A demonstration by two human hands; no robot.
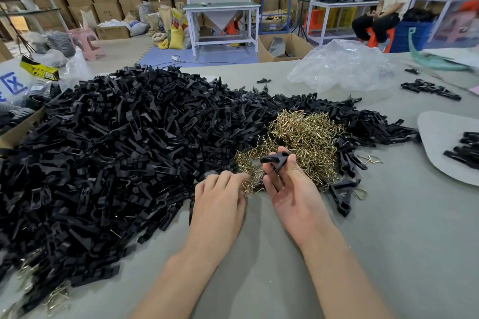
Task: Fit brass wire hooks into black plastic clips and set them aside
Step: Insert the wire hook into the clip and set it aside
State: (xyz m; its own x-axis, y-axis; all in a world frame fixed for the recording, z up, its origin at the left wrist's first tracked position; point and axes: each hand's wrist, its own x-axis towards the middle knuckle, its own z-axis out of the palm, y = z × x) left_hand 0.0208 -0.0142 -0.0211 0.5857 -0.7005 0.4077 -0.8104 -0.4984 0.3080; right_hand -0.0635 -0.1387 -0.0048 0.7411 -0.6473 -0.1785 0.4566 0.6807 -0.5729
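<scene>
Brass hook pile (305, 134) edge at left hand (220, 202); clip (276, 159) in right hand (293, 194)

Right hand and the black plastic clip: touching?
Touching. Head view shows the right hand pinching the black plastic clip between thumb and fingertips.

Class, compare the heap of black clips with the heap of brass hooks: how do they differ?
The black clip heap is larger than the brass hook heap. Clips are chunky and matte; hooks are thin, shiny wire. The left hand touches hooks; the right hand pinches one clip. Both lie on the table.
</scene>
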